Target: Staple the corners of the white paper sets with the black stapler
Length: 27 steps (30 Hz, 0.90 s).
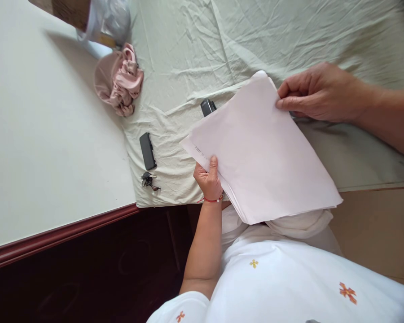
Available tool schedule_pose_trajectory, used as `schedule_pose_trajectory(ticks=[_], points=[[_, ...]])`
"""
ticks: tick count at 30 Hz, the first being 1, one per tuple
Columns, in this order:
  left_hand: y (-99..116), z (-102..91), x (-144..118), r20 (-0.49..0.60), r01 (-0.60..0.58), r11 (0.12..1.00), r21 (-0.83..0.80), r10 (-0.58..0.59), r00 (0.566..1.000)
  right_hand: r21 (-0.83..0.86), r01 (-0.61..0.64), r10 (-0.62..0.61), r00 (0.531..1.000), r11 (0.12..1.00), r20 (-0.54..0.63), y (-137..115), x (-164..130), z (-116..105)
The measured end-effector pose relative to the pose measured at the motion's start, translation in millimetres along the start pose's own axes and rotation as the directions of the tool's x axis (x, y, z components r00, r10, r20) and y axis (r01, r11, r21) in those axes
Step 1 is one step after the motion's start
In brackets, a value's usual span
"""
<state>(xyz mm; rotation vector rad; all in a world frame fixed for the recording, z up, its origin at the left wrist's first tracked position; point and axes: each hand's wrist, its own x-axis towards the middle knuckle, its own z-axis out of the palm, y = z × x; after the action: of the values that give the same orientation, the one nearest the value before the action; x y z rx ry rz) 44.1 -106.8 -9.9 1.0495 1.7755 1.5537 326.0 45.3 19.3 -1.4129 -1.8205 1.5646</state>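
Item: stack of paper sheets (262, 152), pale pink-white, held above the edge of the cloth-covered counter (195, 49); long axis runs diagonally from upper centre down toward the person's lap

Left hand (208, 177): pinching the stack's near-left edge, thumb on top, fingers beneath

Right hand (314, 92): at the far upper corner, fingertips closed on the top sheet's edge; stack lies between both hands, left nearer the body

Nearby on cloth, left of stack: black stapler-like object (208, 106) partly under the paper, dark flat case (147, 150), keys (148, 181), crumpled pink fabric (119, 80)
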Motion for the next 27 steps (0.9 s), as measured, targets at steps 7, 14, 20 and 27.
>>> schedule_pose_trajectory(ticks=[7, 14, 20, 27], points=[[1, 0.9, 0, -0.015, 0.003, 1.000, -0.001, -0.003, 1.000, -0.002, 0.022, -0.022, 1.000, 1.000, 0.001, 4, 4, -1], [2, 0.6, -1, 0.012, -0.005, 1.000, -0.006, 0.005, 1.000, -0.046, 0.029, -0.029, 1.000, 0.999, -0.004, 5, 6, 0], [3, 1.7, -2, 0.008, 0.007, 1.000, -0.018, -0.007, 1.000, -0.072, 0.002, -0.002, 1.000, 0.997, -0.011, 2, 4, 0], [5, -4.3, 6, -0.078, 0.101, 0.983, -0.154, -0.114, 0.990, 0.168, 0.131, -0.138, 0.990, 0.977, 0.027, 12, 5, 4]])
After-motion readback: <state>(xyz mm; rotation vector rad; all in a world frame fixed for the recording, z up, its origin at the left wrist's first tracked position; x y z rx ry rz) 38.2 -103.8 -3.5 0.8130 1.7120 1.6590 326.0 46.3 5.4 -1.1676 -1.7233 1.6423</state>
